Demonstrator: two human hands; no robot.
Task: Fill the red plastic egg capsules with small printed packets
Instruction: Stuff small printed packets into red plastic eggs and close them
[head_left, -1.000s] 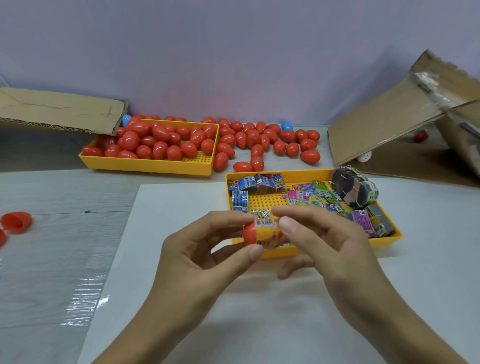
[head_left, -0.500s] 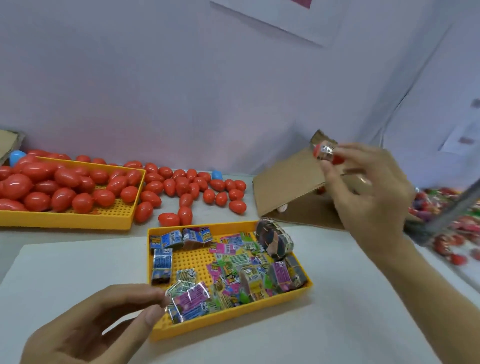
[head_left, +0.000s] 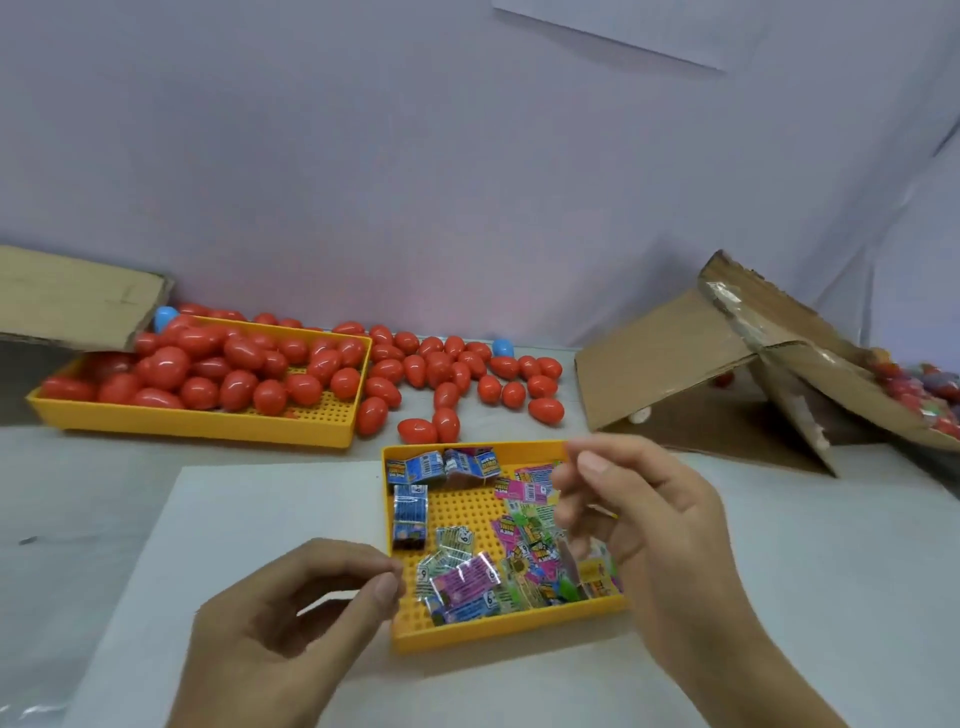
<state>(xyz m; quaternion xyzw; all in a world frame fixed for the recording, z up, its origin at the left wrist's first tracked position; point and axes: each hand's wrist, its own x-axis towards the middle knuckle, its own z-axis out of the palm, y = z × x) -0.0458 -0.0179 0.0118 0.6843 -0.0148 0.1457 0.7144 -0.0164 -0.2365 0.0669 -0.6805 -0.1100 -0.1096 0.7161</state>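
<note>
Nearest, at the front edge of the table (head_left: 831, 597): left hand (head_left: 291, 618), fingers loosely curled with thumb and forefinger close together, nothing visibly pinched, just beside the front left corner of the small yellow tray (head_left: 498, 631). A little further in, right hand (head_left: 644, 525) hovering over the right half of that tray, fingers relaxed and slightly apart, blurred, apparently holding nothing. Beneath and between both hands, the printed packets (head_left: 467, 584) lying loose in the tray: blue ones along its far and left sides, pink and green ones heaped toward its front right. No capsule in either hand, so the step in hand likely picking one packet. Best done by pinching a single packet from the top of the heap, by its edge, without dragging neighbours over the low rim; a folded, compact one probably fits a capsule most easily. Further back, toward the far left of the table, the large yellow tray (head_left: 208, 423) piled with red egg capsules (head_left: 239, 384), more spilled on the table to its right, well apart from the hands. Far right, a cardboard box (head_left: 665, 364) lying open.
</note>
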